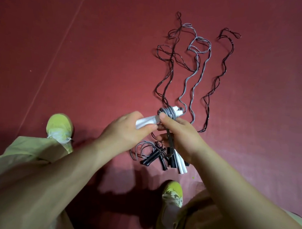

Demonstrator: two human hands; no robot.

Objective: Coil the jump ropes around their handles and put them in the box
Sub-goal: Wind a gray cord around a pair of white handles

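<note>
My left hand (126, 130) grips a pair of white jump-rope handles (146, 122) held above the floor. Grey rope (167, 111) is wound a few turns around their far end. My right hand (179, 133) pinches that grey rope at the coil, thumb on top. The rest of the grey rope (199, 45) trails away in loops on the red floor. Dark jump ropes (221, 69) lie stretched out beside it. Below my right hand lies a heap of black handles (149, 158) and white handles (181, 165). No box is in view.
The red mat floor (97, 53) spreads all around, with a pale seam line (60, 46) running diagonally at left. My two yellow-green shoes (60, 126) (169, 208) and khaki trouser legs frame the heap of handles from both sides.
</note>
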